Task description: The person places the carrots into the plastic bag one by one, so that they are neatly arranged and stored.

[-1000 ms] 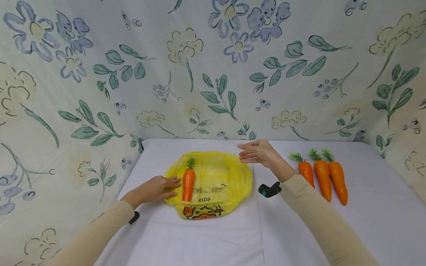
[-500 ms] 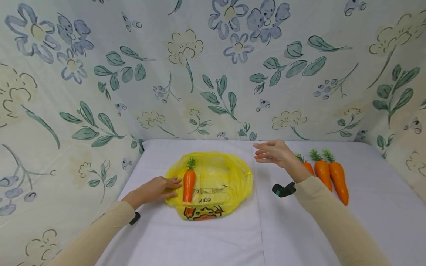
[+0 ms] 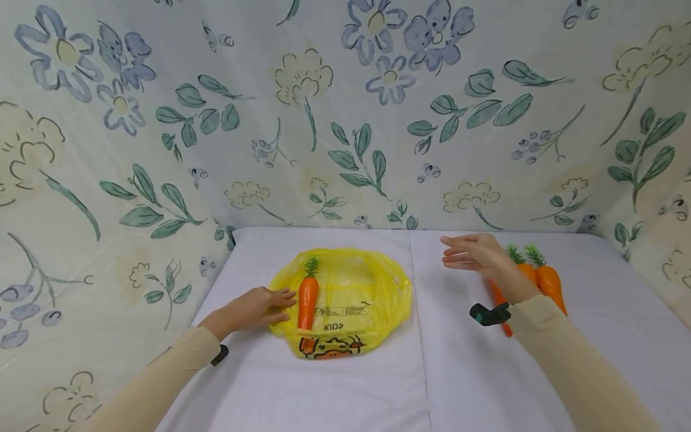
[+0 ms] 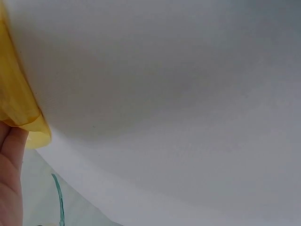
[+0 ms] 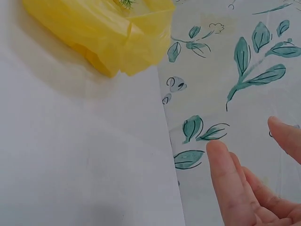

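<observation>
A yellow plastic bag (image 3: pixel 345 300) lies flat on the white table (image 3: pixel 345 384), with one orange carrot (image 3: pixel 308 301) on its left part. My left hand (image 3: pixel 258 307) rests flat on the bag's left edge beside that carrot, fingers straight. The bag's edge (image 4: pixel 19 108) shows in the left wrist view beside my fingers (image 4: pixel 9 160). My right hand (image 3: pixel 475 255) hovers open above the table, just left of a group of carrots (image 3: pixel 540 277) at the right, holding nothing. In the right wrist view my fingers (image 5: pixel 230 179) are spread, the bag (image 5: pixel 103 33) far off.
Floral cloth (image 3: pixel 345 120) walls the table at the back and both sides. Bare white tabletop lies between the bag and the carrots and along the front. Black wrist-camera mounts (image 3: pixel 488 314) sit on both sleeves.
My right hand has moved to the right, away from the bag's right edge and toward the carrots, now covering part of them. The left hand has stayed on the bag.
</observation>
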### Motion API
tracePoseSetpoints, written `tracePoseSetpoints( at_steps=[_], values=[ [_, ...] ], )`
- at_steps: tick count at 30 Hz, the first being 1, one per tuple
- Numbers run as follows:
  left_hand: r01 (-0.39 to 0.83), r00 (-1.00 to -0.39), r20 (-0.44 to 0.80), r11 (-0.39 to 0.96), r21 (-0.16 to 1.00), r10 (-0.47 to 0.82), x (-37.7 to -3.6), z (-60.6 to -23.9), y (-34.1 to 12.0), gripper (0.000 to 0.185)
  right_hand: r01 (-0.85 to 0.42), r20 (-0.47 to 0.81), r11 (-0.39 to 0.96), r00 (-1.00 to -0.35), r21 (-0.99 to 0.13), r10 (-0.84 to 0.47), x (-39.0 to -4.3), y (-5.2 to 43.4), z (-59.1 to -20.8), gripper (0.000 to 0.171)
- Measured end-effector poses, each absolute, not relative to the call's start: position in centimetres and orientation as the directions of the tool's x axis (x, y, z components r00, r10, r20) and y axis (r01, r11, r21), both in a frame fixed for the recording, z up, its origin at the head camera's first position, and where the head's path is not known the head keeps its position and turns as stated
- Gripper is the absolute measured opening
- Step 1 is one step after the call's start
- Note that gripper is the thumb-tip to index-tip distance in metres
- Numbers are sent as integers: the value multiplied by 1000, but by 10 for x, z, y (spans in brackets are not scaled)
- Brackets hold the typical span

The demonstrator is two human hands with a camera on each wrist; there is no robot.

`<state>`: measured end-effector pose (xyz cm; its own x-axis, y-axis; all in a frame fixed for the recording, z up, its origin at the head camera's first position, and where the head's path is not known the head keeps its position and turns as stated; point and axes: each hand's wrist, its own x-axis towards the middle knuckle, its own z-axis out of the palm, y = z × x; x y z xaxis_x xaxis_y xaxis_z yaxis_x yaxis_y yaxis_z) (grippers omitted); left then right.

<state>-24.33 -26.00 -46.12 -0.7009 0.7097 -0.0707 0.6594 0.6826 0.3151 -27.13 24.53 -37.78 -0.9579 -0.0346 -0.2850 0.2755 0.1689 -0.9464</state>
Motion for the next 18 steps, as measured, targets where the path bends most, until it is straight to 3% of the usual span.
tracePoseSetpoints(
  at_steps=[15,18],
  values=[
    [665,-694,-58,669,332,718,-246,-463,-263,51,278,-282,95,-959,-956,-33,-264,296,-378,85],
    [664,-693,-60,669,333,718,-246,-464,-263,51,261,-271,156,-961,-952,-47,-261,312,-381,81]
  ],
)
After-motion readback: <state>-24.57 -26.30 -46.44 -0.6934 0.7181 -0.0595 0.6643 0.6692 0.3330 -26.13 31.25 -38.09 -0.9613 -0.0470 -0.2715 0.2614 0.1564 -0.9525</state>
